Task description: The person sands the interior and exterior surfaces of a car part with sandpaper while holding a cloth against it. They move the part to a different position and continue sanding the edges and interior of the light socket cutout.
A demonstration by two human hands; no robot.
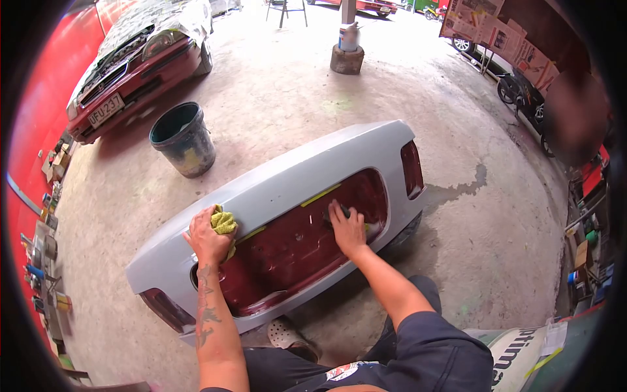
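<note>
A car trunk lid (274, 191) in grey primer lies tilted before me, with a dark red recessed panel (281, 255) in its middle. Near the recess's upper left edge my left hand (206, 240) grips a crumpled yellow-green cloth (223, 222) against the grey surface. Inside the recess, toward its right side, my right hand (349, 233) presses down with its fingers on a small dark pad (345, 211). Most of that pad is hidden under the fingers. Strips of yellow tape (320, 195) run along the recess's upper edge.
A dark bucket (186, 147) stands on the concrete floor beyond the lid. A partly covered red car (130, 85) is at the upper left. A post with a can (349, 38) at its base rises ahead. Small containers line the left wall; a motorcycle (522, 95) stands at right.
</note>
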